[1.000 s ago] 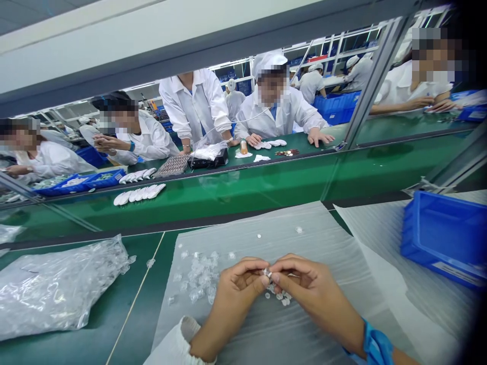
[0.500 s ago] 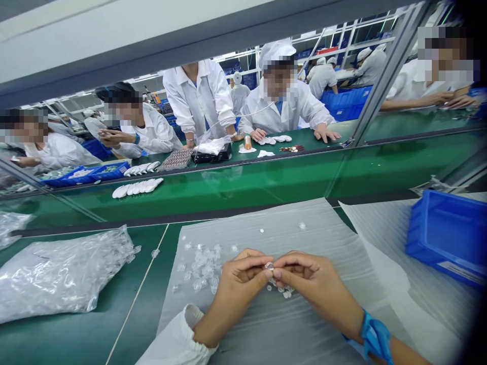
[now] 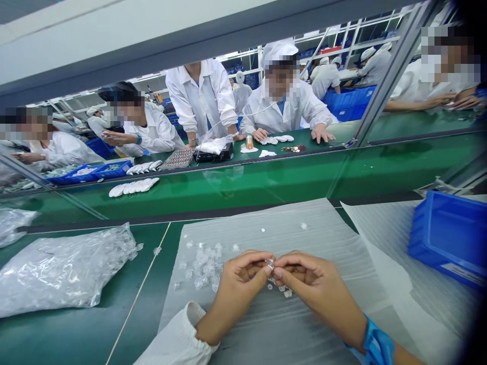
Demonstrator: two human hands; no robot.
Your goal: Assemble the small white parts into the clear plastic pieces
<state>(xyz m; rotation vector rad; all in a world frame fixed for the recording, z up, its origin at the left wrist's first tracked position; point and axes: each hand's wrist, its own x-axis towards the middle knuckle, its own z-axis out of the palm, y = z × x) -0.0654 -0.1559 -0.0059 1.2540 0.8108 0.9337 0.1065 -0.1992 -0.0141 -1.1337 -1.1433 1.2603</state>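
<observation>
Between thumb and forefinger, my left hand (image 3: 243,276) pinches a small clear round plastic piece (image 3: 270,263). My right hand (image 3: 310,276) is closed in a pinch too, its fingertips right against that piece; whatever lies between them is too small and covered to name. Several small white discs (image 3: 288,293) lie on the foam sheet just below the fingers, partly hidden by them. To the left of my left hand is a loose pile of similar clear plastic pieces (image 3: 205,261). Another clear piece (image 3: 303,226) and a single white disc (image 3: 263,230) lie farther back.
A grey-white foam sheet (image 3: 236,334) covers the green table. At left lies a clear bag (image 3: 64,274) full of plastic parts; at right stands a blue bin (image 3: 449,238). Beyond the table edge, a green conveyor (image 3: 243,185) carries white pads (image 3: 134,187). Co-workers sit opposite.
The white pads on the conveyor have shifted slightly left. Both my hands stay together, with the clear piece turned slightly at the fingertips. An opposite co-worker's hand has moved a little left.
</observation>
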